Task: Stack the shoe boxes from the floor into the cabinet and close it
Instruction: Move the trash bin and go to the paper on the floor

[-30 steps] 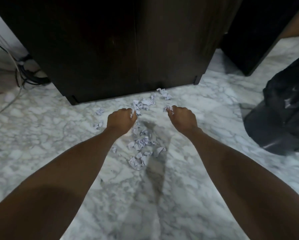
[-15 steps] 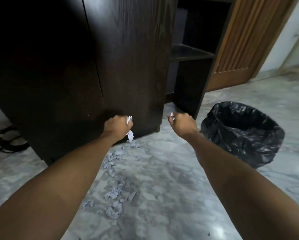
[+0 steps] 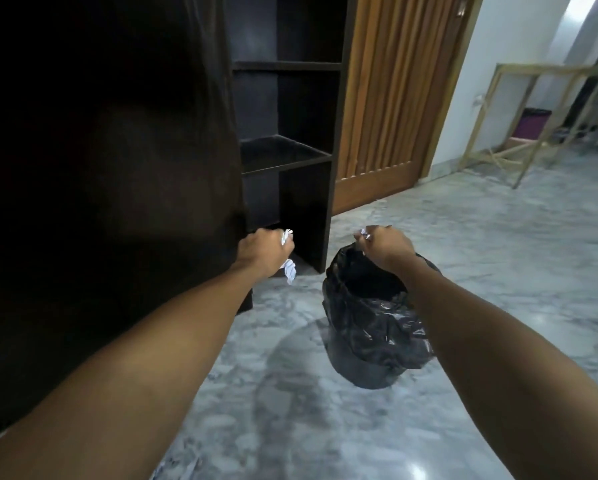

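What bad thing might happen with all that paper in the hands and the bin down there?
1. A scrap dangles loose below the left hand; it may well drop on the marble floor before reaching the bin.
2. The left hand is beside the bin, not over it, so letting go now would likely miss.
3. The right hand holds its paper near the bin's rim, so that piece might fall outside.
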